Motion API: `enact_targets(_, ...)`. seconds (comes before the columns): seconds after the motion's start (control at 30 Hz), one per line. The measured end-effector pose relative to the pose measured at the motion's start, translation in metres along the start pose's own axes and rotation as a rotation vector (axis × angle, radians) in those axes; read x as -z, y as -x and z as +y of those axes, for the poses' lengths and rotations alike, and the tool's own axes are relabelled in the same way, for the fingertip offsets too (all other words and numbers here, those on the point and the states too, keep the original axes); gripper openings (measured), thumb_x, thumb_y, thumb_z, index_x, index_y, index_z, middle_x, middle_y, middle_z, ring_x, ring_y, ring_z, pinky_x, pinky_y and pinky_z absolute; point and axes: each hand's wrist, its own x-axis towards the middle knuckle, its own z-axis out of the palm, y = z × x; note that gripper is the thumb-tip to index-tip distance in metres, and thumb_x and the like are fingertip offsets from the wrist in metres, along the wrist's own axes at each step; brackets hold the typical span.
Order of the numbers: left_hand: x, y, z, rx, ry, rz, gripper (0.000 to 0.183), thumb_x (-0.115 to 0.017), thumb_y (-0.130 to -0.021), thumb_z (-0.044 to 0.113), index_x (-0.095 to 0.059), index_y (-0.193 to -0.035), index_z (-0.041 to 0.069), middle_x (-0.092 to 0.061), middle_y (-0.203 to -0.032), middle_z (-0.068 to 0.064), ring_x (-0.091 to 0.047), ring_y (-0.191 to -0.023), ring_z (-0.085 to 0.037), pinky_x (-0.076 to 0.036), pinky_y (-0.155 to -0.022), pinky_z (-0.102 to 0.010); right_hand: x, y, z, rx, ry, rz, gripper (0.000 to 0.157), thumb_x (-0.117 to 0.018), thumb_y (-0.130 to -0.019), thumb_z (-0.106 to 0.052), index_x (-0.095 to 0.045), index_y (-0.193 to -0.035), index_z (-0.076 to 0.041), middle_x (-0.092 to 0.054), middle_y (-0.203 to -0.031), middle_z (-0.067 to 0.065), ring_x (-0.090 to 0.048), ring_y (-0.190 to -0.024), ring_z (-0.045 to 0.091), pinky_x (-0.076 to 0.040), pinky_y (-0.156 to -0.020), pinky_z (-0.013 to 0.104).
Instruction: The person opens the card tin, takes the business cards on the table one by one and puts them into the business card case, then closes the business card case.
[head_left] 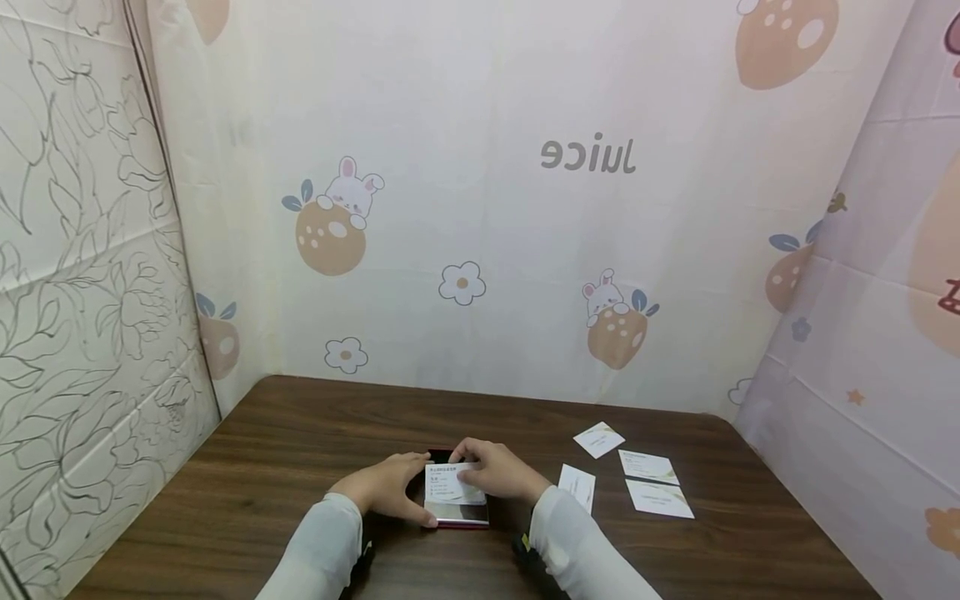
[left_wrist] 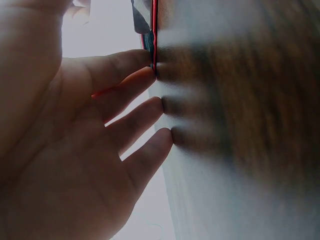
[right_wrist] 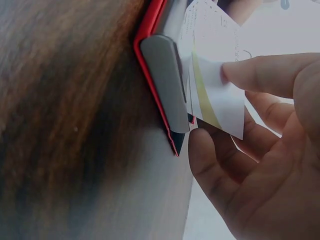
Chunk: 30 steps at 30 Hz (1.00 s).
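Note:
A red-edged business card case (head_left: 461, 513) with a metal tray lies open on the wooden table in front of me. My right hand (head_left: 495, 472) pinches a white business card (head_left: 445, 483) between thumb and fingers over the case. In the right wrist view, the card (right_wrist: 227, 107) is tilted, with its lower edge at the metal side (right_wrist: 164, 75) of the case. My left hand (head_left: 386, 487) rests at the left side of the case, thumb by its front corner. In the left wrist view, its fingers are spread and fairly straight, two fingertips touching the case edge (left_wrist: 154, 37), the others on the table.
Several white cards lie at the right of the table: one card (head_left: 598, 439) at the back, two cards with one below the other (head_left: 649, 467), and one card (head_left: 577, 487) partly behind my right sleeve. Printed curtains (head_left: 480, 333) enclose the wooden table (head_left: 300, 417).

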Motion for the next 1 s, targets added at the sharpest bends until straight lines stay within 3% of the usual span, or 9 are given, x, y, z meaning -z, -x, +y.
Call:
enact_targets(0.37, 0.0004, 0.0007, 0.0004, -0.011, 0.010, -0.005, 0.094, -0.083, -0.077, 0.051, -0.046, -0.149, 0.003, -0.039, -0.155, -0.015, -0.032, -0.143, -0.038, -0.034, -0.109, -0.059, -0.0026, 0.0052, 0.0017, -0.005, 0.030, -0.064, 0.013, -0.071, -0.093, -0.013, -0.068, -0.105, -0.016, -0.064, -0.098, -0.008, -0.058, -0.090, 0.009, -0.051, -0.084, 0.036)
enact_targets(0.67, 0.0020, 0.0022, 0.0011, -0.003, 0.013, -0.012, 0.094, -0.084, -0.077, 0.050, -0.045, -0.150, 0.004, -0.038, -0.156, -0.015, -0.031, -0.144, -0.038, -0.034, -0.109, -0.059, 0.0011, 0.0074, -0.0023, 0.059, 0.034, -0.159, 0.009, -0.070, -0.092, -0.012, -0.068, -0.100, -0.015, -0.062, -0.094, -0.011, -0.058, -0.084, 0.004, -0.050, -0.079, 0.025)
enact_targets(1.0, 0.0000, 0.0004, -0.0009, -0.021, 0.017, -0.014, 0.093, -0.084, -0.077, 0.051, -0.046, -0.148, 0.003, -0.039, -0.155, -0.015, -0.033, -0.143, -0.038, -0.035, -0.109, -0.058, -0.0008, 0.0090, -0.0006, 0.076, 0.047, -0.150, 0.007, -0.067, -0.095, -0.011, -0.067, -0.101, -0.015, -0.060, -0.092, -0.012, -0.057, -0.084, 0.003, -0.050, -0.079, 0.025)
